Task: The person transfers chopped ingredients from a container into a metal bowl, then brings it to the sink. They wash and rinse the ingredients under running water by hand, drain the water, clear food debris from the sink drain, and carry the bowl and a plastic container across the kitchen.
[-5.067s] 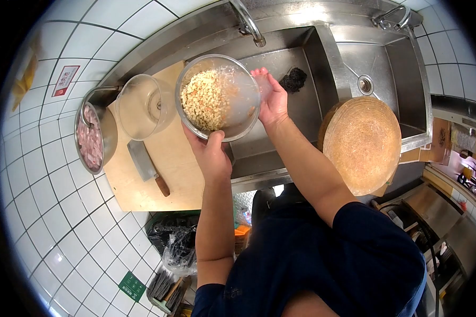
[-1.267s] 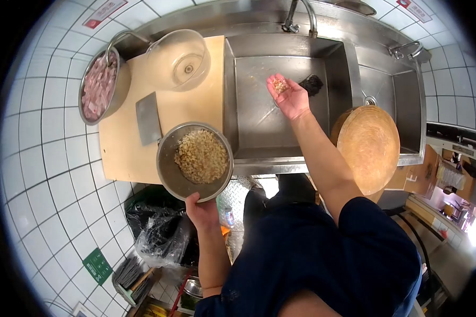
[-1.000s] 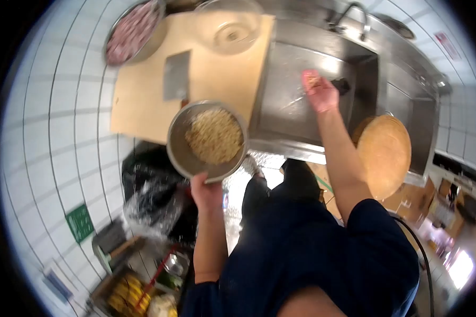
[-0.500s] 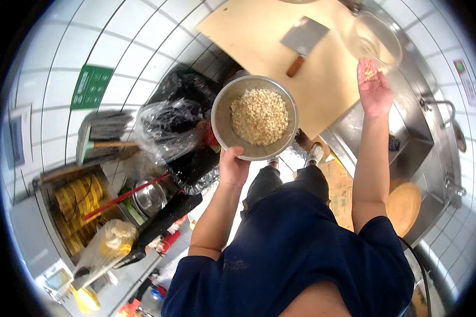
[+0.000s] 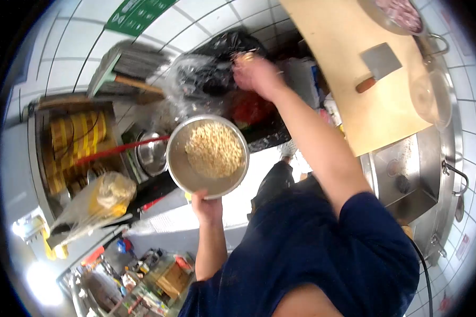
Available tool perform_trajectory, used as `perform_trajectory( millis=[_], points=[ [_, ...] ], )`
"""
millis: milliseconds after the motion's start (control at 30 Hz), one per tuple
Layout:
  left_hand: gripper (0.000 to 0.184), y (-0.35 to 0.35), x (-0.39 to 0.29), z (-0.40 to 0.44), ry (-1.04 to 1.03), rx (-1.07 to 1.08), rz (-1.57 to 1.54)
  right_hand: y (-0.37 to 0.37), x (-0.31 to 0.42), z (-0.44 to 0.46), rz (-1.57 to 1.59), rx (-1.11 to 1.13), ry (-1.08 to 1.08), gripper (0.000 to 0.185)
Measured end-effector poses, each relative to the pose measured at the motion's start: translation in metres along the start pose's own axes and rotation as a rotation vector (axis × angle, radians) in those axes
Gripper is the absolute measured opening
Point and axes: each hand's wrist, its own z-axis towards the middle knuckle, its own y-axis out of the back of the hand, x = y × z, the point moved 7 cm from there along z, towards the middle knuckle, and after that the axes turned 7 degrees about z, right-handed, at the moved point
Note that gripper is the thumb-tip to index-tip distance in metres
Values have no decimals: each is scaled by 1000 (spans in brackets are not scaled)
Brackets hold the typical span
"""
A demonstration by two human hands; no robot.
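Note:
My left hand (image 5: 208, 208) grips the near rim of a steel bowl (image 5: 181, 171), its thumb over the edge. Chopped pale bits (image 5: 214, 150) lie inside the bowl, heaped towards its far right side. My right hand (image 5: 258, 75) is stretched over a bin lined with a black bag (image 5: 232, 44), beside crumpled clear plastic (image 5: 188, 79). That hand is blurred by motion; a few pale bits show at its fingertips, and whether its fingers are spread or closed is unclear.
A cleaver (image 5: 382, 61) lies on the wooden board (image 5: 349, 113), near a clear tub (image 5: 431, 100) and a bowl of raw meat (image 5: 402, 15). The sink (image 5: 407, 177) is at right. A brush (image 5: 137, 68), a crate (image 5: 82, 142) and a steel bowl (image 5: 152, 154) sit at left.
My view has turned left, away from the sink towards the bin. My right hand has swung from beside the board and sink to over the bin. My left hand still holds the bowl.

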Motion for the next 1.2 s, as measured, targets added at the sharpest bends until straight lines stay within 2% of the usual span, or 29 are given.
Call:
perform_trajectory(
  millis=[67,133,167,233,267,300,400,433,567,633,733,767,833,867,900,967,1000,1033,1067,1100,1133,1167,1200],
  points=[
    [68,-1,-10,-3,-32,-26,-9,30,-65,1,-704,-6,-48,45],
    [67,-12,-21,-5,-88,-63,14,40,-98,0,-1422,18,-48,52],
    [65,-20,-25,-3,-153,29,-14,42,-104,3,-1795,28,-34,56],
    [65,1,-9,1,-42,-107,137,8,-90,-24,-1939,248,230,58],
    [65,-4,-2,6,-21,-90,109,-6,-77,-36,-2003,343,383,60],
    [65,-10,4,12,1,-75,81,-2,-66,-46,-1859,289,477,56],
    [64,-44,22,27,53,53,-16,1,-19,-104,-1778,165,499,52],
    [64,-56,28,29,62,77,49,0,4,-135,-1724,150,593,49],
    [61,-109,51,28,80,217,246,46,75,-233,-1698,-102,730,41],
    [64,-134,77,35,196,365,203,83,102,-292,-1666,-304,793,35],
    [71,-164,116,38,456,633,121,123,121,-378,-1488,-676,616,26],
    [71,-175,121,16,517,673,151,133,119,-432,-1472,-841,644,23],
    [70,-204,126,-19,563,713,206,150,127,-511,-1453,-1081,590,23],
    [70,-161,83,61,604,728,173,99,87,-447,-1509,-1177,531,24],
    [69,-170,84,55,602,747,205,121,81,-475,-1460,-1275,558,24],
    [68,-194,112,25,605,789,277,193,88,-545,-1491,-1522,348,25],
    [67,-205,121,12,605,804,306,215,97,-580,-1478,-1563,451,25],
    [66,-217,118,-4,651,825,341,210,111,-608,-1425,-1665,483,25],
    [66,-221,122,-8,666,832,344,241,122,-637,-1474,-1720,515,25],
    [66,-220,119,-7,685,840,342,223,136,-657,-1421,-1821,526,25],
    [67,-225,125,-14,696,843,348,238,153,-683,-1350,-1846,582,25],
    [67,-229,132,-21,692,837,363,253,171,-704,-1389,-1898,574,30],
    [67,-235,140,-30,686,828,379,281,189,-726,-1397,-1905,667,41]
  ],
)
